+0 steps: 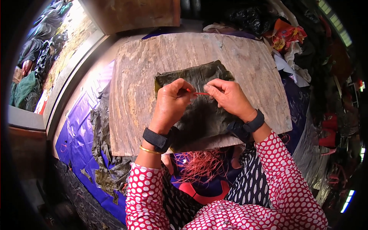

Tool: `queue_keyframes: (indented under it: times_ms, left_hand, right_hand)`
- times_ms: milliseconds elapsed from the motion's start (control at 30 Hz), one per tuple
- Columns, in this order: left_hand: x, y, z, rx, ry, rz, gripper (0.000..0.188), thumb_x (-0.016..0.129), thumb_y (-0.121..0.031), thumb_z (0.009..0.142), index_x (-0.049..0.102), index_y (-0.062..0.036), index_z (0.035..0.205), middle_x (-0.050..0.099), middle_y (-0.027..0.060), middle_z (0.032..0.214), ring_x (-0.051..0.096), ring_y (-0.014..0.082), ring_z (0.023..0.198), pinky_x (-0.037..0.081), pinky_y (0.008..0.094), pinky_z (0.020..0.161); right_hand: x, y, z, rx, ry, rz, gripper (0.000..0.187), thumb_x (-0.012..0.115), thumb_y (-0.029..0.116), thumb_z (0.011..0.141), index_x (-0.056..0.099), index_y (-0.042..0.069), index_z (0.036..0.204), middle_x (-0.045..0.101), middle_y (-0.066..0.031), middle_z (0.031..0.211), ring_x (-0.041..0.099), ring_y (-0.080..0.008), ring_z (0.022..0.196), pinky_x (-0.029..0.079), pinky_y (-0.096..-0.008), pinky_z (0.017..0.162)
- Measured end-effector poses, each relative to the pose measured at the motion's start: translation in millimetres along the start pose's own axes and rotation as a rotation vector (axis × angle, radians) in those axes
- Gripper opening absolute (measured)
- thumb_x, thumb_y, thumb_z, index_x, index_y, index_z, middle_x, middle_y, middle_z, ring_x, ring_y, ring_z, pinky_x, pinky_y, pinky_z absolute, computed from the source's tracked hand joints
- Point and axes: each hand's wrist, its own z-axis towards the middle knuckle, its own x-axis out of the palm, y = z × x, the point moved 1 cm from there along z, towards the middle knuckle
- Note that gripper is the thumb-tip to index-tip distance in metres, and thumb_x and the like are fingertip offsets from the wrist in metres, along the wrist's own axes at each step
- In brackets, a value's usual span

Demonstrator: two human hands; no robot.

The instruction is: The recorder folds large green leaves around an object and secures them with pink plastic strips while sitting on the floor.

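Between my two hands a short red strand [200, 93] is held level, one end in each pinch. My left hand [173, 99] is closed, thumb and fingertips pressed together on the strand's left end. On the other side, my right hand [229, 97] pinches it with thumb and forefinger. Both hands are raised over a dark greenish-brown sheet [205, 122], which looks like a large dried leaf or thin film and lies on a weathered wooden board [134, 92]. My wrists and forearms hide part of the sheet's lower edge.
Below the board's near edge lies a tangled heap of red strands [199, 165]. Purple plastic sheeting [76, 134] and crumpled dark sheets [105, 142] spread at the left. Crumpled bags [285, 36] sit at the far right, and a wooden panel [134, 13] stands behind the board.
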Motion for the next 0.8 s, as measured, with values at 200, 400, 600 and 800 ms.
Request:
queue_keyframes:
  times_ms: [200, 400, 600, 800]
  left_hand:
    - [-2, -1, -1, -0.083, 0.033, -0.166, 0.005, 0.055, 0.002, 0.084, 0.058, 0.0009, 0.087, 0.065, 0.0078, 0.085, 0.065, 0.0141, 0.078, 0.053, 0.0242, 0.067]
    - [-3, 4, 2, -0.154, 0.011, -0.262, 0.003, 0.057, 0.000, 0.085, 0.058, 0.0008, 0.088, 0.065, 0.0084, 0.082, 0.065, 0.0139, 0.077, 0.054, 0.0245, 0.066]
    - [3, -2, 2, -0.126, 0.034, -0.235, 0.001, 0.057, 0.001, 0.085, 0.057, 0.0020, 0.086, 0.064, 0.0069, 0.079, 0.064, 0.0121, 0.073, 0.053, 0.0230, 0.062]
    - [2, -2, 1, -0.155, 0.011, -0.154, 0.003, 0.058, -0.003, 0.084, 0.057, -0.0007, 0.086, 0.064, 0.0048, 0.078, 0.063, 0.0099, 0.068, 0.048, 0.0212, 0.051]
  right_hand:
    - [-4, 10, -5, 0.075, 0.054, 0.219, 0.020, 0.065, 0.019, 0.085, 0.064, 0.001, 0.095, 0.059, -0.0021, 0.074, 0.055, -0.0071, 0.057, 0.044, -0.0242, 0.053]
    - [4, 9, -11, -0.328, -0.050, -0.175, 0.022, 0.070, 0.009, 0.074, 0.065, 0.004, 0.095, 0.058, -0.0069, 0.078, 0.058, -0.0163, 0.064, 0.046, -0.0272, 0.058]
    - [9, 3, -4, -0.313, -0.069, -0.099, 0.015, 0.068, 0.008, 0.076, 0.066, 0.005, 0.090, 0.059, -0.0084, 0.078, 0.058, -0.0198, 0.065, 0.046, -0.0288, 0.058]
    - [9, 16, -6, -0.513, -0.277, -0.288, 0.009, 0.067, 0.008, 0.076, 0.062, 0.007, 0.083, 0.059, -0.0081, 0.076, 0.060, -0.0235, 0.066, 0.047, -0.0320, 0.056]
